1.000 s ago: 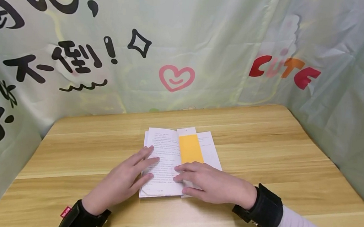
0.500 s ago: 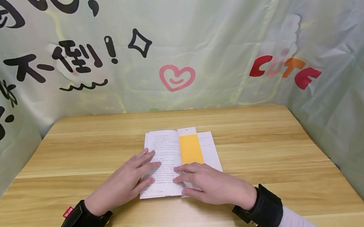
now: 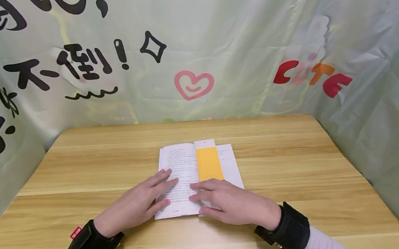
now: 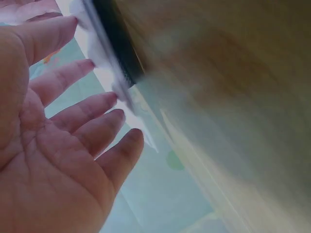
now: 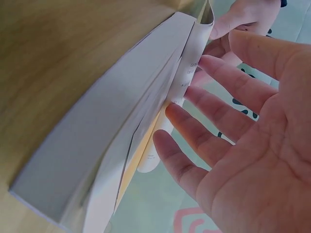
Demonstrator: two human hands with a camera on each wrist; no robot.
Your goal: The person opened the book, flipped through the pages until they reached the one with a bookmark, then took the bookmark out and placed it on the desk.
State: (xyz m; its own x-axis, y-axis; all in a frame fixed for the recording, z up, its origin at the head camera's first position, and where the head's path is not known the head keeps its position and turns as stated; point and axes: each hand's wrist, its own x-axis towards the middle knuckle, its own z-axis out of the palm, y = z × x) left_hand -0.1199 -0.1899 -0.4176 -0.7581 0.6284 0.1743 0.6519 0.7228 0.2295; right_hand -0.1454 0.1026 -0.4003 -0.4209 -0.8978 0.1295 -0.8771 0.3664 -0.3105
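An open book [image 3: 180, 158] with printed pages lies on the table. Along its inner fold rests a yellow bookmark [image 3: 210, 162] with a white, holed top end. My left hand [image 3: 137, 202] has its fingertips on the left page near the outer edge, fingers spread and nearly straight; the left wrist view shows its palm and the book's edge [image 4: 109, 43]. My right hand [image 3: 237, 202] lies across the lower bookmark and right page, its fingertips reaching the fold. In the right wrist view the right fingers [image 5: 184, 126] are extended beside the raised pages [image 5: 107, 111].
The wooden table [image 3: 288, 159] extends around the book on all sides. Behind it hangs a pale green printed cloth [image 3: 241, 38], which also encloses the sides. Black bands [image 3: 286, 229] are strapped round both wrists.
My left hand has slid slightly right and toward the near edge, and the left page's outer edge has shifted a little with it. The right hand and the bookmark have stayed in place.
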